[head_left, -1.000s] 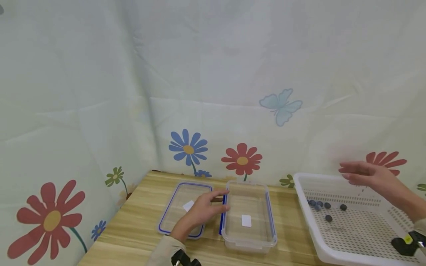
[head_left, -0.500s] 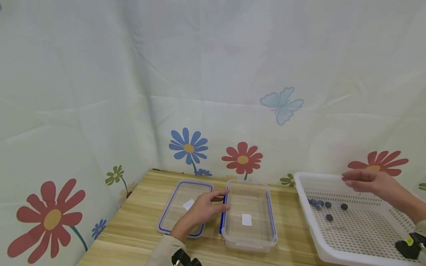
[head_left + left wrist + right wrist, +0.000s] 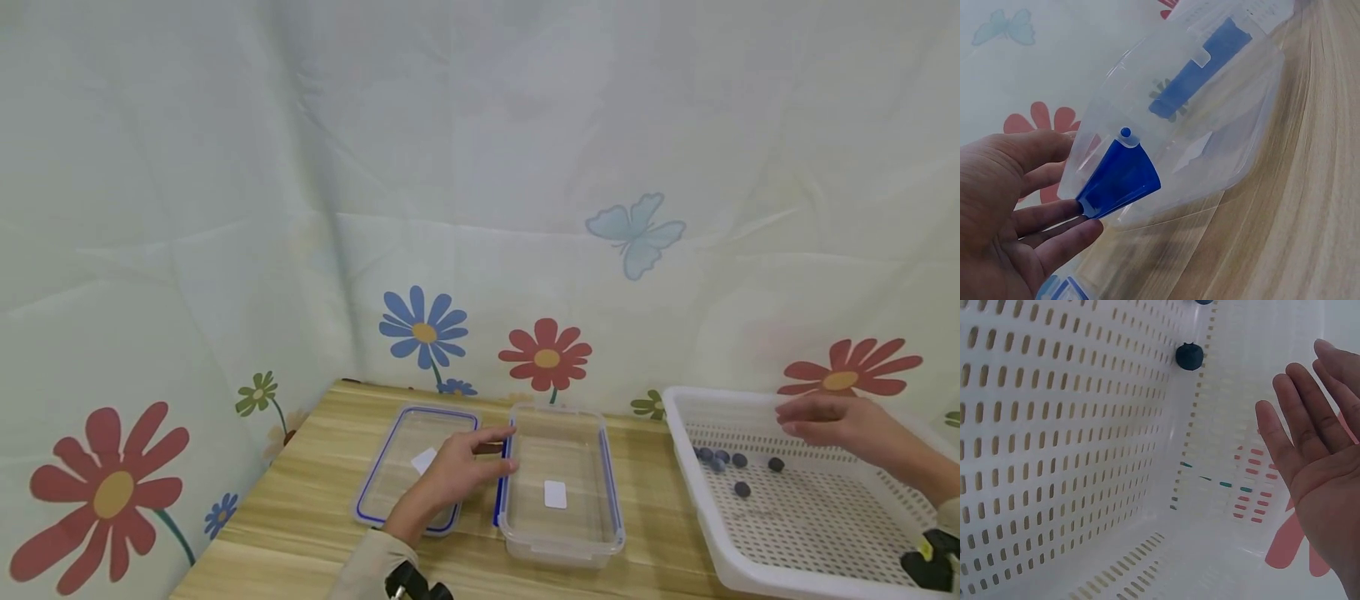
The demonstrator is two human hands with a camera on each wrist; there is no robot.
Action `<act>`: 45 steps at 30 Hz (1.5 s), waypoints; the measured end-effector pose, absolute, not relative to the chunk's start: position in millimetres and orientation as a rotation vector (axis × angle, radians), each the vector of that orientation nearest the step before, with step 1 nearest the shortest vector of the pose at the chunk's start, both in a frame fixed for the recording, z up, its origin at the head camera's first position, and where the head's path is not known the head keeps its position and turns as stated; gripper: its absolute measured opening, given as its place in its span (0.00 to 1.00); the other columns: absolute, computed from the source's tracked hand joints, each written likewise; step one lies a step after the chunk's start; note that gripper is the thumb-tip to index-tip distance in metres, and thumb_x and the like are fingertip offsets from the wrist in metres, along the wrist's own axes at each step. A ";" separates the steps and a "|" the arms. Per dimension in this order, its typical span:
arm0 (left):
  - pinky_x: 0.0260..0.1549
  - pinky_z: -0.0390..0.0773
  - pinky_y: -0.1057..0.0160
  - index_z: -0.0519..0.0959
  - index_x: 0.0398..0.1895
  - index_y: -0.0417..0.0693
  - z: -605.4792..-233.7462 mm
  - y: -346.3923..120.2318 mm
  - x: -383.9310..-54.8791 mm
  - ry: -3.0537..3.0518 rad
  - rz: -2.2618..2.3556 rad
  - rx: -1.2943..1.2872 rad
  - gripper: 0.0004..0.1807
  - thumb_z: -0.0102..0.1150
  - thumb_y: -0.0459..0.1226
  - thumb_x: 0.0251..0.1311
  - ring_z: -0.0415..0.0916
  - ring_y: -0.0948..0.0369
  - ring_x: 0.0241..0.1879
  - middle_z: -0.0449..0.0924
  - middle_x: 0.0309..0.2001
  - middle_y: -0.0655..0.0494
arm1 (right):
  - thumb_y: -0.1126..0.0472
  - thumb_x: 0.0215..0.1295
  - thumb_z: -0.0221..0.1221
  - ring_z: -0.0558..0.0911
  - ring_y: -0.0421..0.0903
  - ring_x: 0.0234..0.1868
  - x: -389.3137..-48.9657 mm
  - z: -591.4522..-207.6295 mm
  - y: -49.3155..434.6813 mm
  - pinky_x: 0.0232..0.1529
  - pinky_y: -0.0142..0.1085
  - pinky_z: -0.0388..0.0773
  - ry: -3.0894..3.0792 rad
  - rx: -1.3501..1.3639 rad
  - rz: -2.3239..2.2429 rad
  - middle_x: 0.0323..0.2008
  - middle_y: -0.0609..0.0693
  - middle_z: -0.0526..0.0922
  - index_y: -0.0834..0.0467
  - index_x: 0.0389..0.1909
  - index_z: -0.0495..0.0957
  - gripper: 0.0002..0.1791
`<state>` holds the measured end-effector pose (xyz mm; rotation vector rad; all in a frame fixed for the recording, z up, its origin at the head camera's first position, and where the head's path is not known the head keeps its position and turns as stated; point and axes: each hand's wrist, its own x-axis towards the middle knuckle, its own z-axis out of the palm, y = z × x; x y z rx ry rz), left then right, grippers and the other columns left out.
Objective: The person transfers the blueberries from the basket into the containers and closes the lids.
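Observation:
My left hand (image 3: 459, 471) is at the left side of a clear plastic food container (image 3: 562, 533), its fingertips touching the edge. In the left wrist view, the fingertips meet the outer end of a blue locking flap (image 3: 1124, 181) that sticks out from the wall. A white label (image 3: 555, 495) shows through the container. Over the back of a white perforated basket (image 3: 705, 521) hovers my right hand (image 3: 855, 425), fingers extended and nothing in them. Several blueberries (image 3: 742, 489) lie on the basket floor, mostly toward its back left. One blueberry (image 3: 1189, 356) shows up close in the right wrist view.
A clear lid (image 3: 390, 467) with a blue seal lies on the wooden table (image 3: 285, 517) left of the container, partly behind my left forearm. A flower-printed curtain (image 3: 480, 167) hangs right behind the table.
My right hand has come down a little and shifted slightly right over the basket. The left hand, the container and the blueberries stay where they were.

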<state>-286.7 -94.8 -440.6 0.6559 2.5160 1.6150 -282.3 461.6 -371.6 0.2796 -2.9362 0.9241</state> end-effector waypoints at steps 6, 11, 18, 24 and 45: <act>0.61 0.79 0.41 0.79 0.71 0.44 -439.2 -95.0 -285.8 2.488 1.639 0.655 0.30 0.72 0.43 0.68 0.76 0.40 0.67 0.80 0.67 0.45 | 0.62 0.71 0.69 0.83 0.31 0.41 -286.0 -377.1 462.4 0.38 0.32 0.84 -2.959 0.307 0.972 0.50 0.64 0.88 0.73 0.58 0.81 0.22; 0.61 0.79 0.42 0.79 0.72 0.44 -438.6 -94.9 -285.2 2.478 1.655 0.665 0.31 0.72 0.43 0.68 0.76 0.40 0.67 0.80 0.67 0.46 | 0.59 0.72 0.69 0.85 0.41 0.43 -288.8 -380.8 463.7 0.40 0.36 0.86 -3.021 0.292 0.888 0.51 0.63 0.88 0.70 0.58 0.83 0.21; 0.61 0.79 0.41 0.79 0.71 0.45 -438.2 -94.2 -284.8 2.479 1.655 0.651 0.31 0.73 0.43 0.67 0.76 0.40 0.67 0.80 0.67 0.46 | 0.60 0.71 0.70 0.87 0.57 0.47 -290.7 -388.3 466.5 0.42 0.42 0.88 -3.059 0.280 0.891 0.49 0.63 0.88 0.72 0.56 0.83 0.21; 0.60 0.79 0.41 0.80 0.71 0.45 -438.5 -93.8 -285.5 2.491 1.648 0.649 0.31 0.73 0.44 0.66 0.76 0.40 0.66 0.81 0.66 0.45 | 0.61 0.68 0.72 0.86 0.59 0.47 -292.4 -394.7 467.7 0.48 0.53 0.87 -3.095 0.303 0.846 0.48 0.62 0.88 0.71 0.55 0.83 0.21; 0.61 0.79 0.44 0.80 0.70 0.45 -440.1 -95.2 -285.8 2.446 1.702 0.606 0.31 0.74 0.42 0.66 0.78 0.43 0.66 0.80 0.67 0.45 | 0.65 0.63 0.73 0.85 0.53 0.44 -301.7 -409.1 462.6 0.50 0.55 0.86 -3.196 0.317 0.765 0.45 0.59 0.89 0.68 0.50 0.87 0.17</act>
